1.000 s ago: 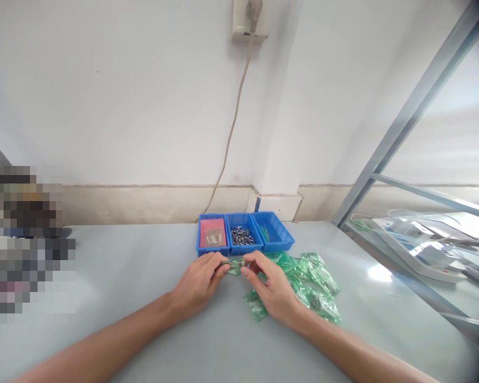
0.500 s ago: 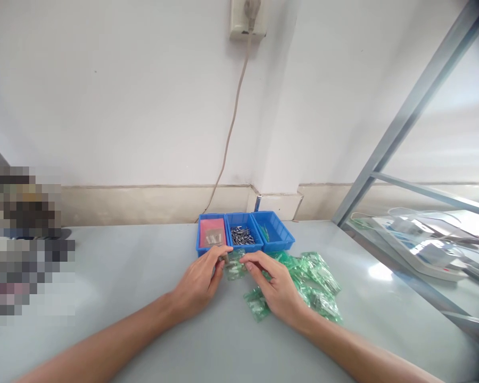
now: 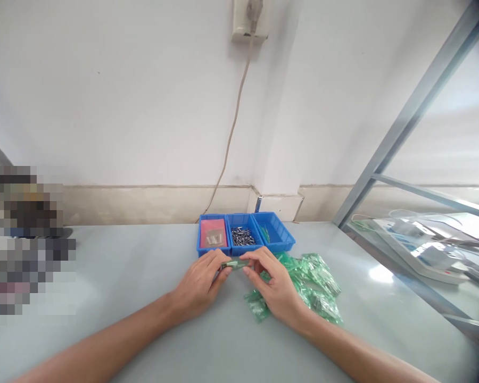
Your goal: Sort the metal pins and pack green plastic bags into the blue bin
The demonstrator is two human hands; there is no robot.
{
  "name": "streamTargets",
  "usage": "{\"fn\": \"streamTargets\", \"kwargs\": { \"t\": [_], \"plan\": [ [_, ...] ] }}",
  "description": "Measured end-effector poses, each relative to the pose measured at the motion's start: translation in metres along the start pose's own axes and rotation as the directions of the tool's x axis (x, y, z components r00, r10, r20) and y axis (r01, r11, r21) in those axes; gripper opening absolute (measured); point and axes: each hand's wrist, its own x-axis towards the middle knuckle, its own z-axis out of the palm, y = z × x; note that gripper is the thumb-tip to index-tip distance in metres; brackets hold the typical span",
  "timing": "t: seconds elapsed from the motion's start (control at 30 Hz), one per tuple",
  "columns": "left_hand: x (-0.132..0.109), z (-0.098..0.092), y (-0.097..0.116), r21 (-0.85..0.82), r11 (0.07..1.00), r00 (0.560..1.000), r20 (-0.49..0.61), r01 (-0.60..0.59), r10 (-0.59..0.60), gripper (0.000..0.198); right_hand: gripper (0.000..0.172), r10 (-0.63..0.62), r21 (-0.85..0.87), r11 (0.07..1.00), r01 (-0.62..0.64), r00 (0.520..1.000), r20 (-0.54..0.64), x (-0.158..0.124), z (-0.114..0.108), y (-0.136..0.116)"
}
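Between my two hands is a small green plastic bag (image 3: 235, 264), folded into a narrow strip with pale pieces inside. My left hand (image 3: 199, 279) pinches its left end between thumb and fingers. The other end is pinched by my right hand (image 3: 275, 282). A pile of similar green bags (image 3: 319, 276) lies beyond and to the right of my right hand, and one bag (image 3: 256, 306) rests by its near side. Just past my fingertips stand three blue bins: the left bin (image 3: 198, 242) with a pink sheet and a clear packet, the middle bin (image 3: 245, 249) with metal screws, the right bin (image 3: 283, 239) with a few green pieces.
A grey metal frame (image 3: 399, 127) rises at the right, with a white power strip (image 3: 427, 250) and cables beyond it. The wall with a socket (image 3: 249, 24) and hanging cord (image 3: 233, 122) bounds the grey table (image 3: 123, 276). A pixelated area (image 3: 24, 239) covers the far left.
The green bag was spread flat toward me between my fingers; now it is folded into a narrow strip. Both hands have stayed in nearly the same place, and the bins and pile are unchanged.
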Motion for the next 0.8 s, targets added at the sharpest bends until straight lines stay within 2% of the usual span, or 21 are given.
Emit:
{"fn": "streamTargets", "kwargs": {
  "t": [0.27, 0.4, 0.53, 0.63, 0.73, 0.8],
  "plan": [
    [0.001, 0.001, 0.0, 0.007, 0.999, 0.999, -0.009, -0.053, 0.053, 0.022, 0.005, -0.006, 0.007, 1.0, 0.005, 0.996, 0.084, 0.001, 0.001, 0.002],
    [0.001, 0.0, 0.001, 0.031, 0.999, 0.999, -0.001, -0.043, 0.043, 0.024, 0.007, 0.023, -0.025, 0.999, -0.021, 0.997, 0.077, 0.0, 0.0, 0.001],
    [-0.001, -0.001, 0.001, 0.042, 0.999, 1.0, -0.004, 0.017, -0.017, 0.021, 0.01, 0.026, -0.04, 0.999, -0.028, 0.998, -0.048, 0.001, -0.003, 0.001],
    [-0.002, 0.0, 0.0, 0.016, 0.999, 0.999, -0.022, 0.028, -0.028, 0.017, 0.025, 0.033, -0.034, 0.999, -0.041, 0.982, -0.188, 0.004, -0.007, 0.006],
    [-0.003, 0.0, 0.0, 0.019, 1.0, 1.0, -0.027, 0.015, -0.014, 0.018, 0.024, 0.041, -0.093, 0.993, -0.076, 0.943, -0.33, 0.01, -0.014, 0.012],
    [-0.003, 0.0, 0.001, 0.025, 1.0, 1.0, -0.024, 0.001, 0.0, 0.016, 0.016, 0.007, -0.205, 0.976, -0.075, 0.95, -0.312, 0.014, -0.019, 0.014]
  ]
}}
